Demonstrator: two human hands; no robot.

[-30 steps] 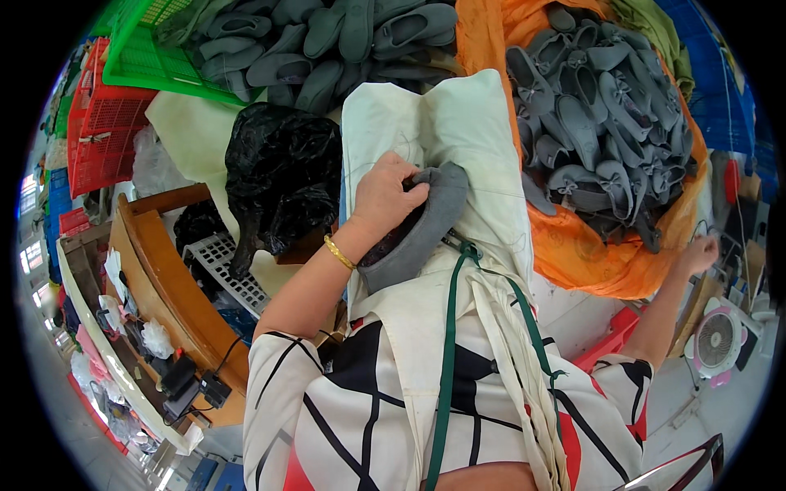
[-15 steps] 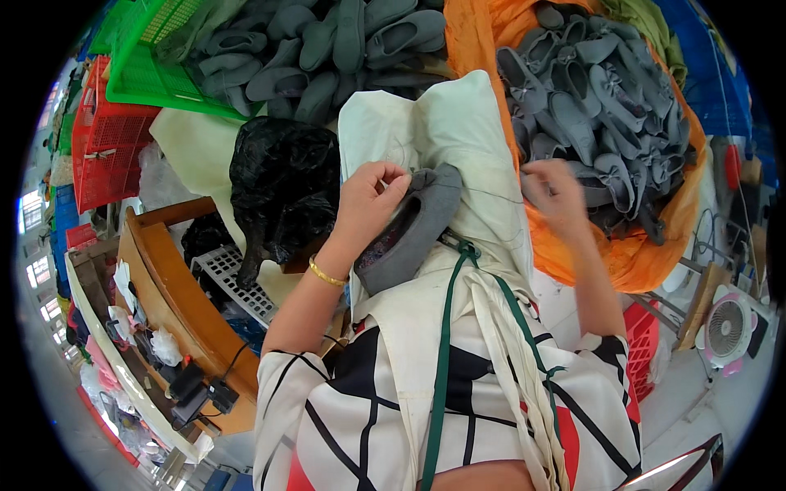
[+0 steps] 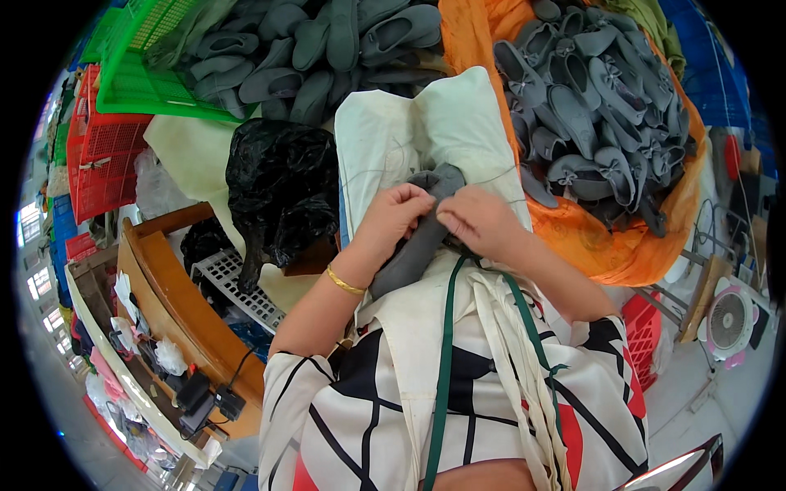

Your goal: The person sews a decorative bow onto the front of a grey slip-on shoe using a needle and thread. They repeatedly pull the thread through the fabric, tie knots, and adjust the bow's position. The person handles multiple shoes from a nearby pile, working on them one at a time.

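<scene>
A grey slip-on shoe (image 3: 409, 260) lies across the pale apron cloth on my lap, its toe pointing away from me. My left hand (image 3: 396, 219), with a gold bangle at the wrist, is closed in a pinch at the left edge near the toe. Close by on the other side, my right hand (image 3: 483, 221) has its thumb and fingertips pressed together over the shoe's front. What the right fingers pinch is too small to make out. Thin dark thread (image 3: 493, 177) trails over the pale cloth (image 3: 463, 114) beyond the hands.
A green crate (image 3: 135, 86) of grey shoes stands at the far left. Grey shoes with bows fill an orange sack (image 3: 647, 266) at the far right. A black plastic bag (image 3: 278, 188) and wooden drawer (image 3: 184, 303) are at left; a small fan (image 3: 729, 321) is at right.
My right hand has come in from beside the orange sack to the shoe's toe, next to my left hand. The left hand has shifted slightly right and nearer to me.
</scene>
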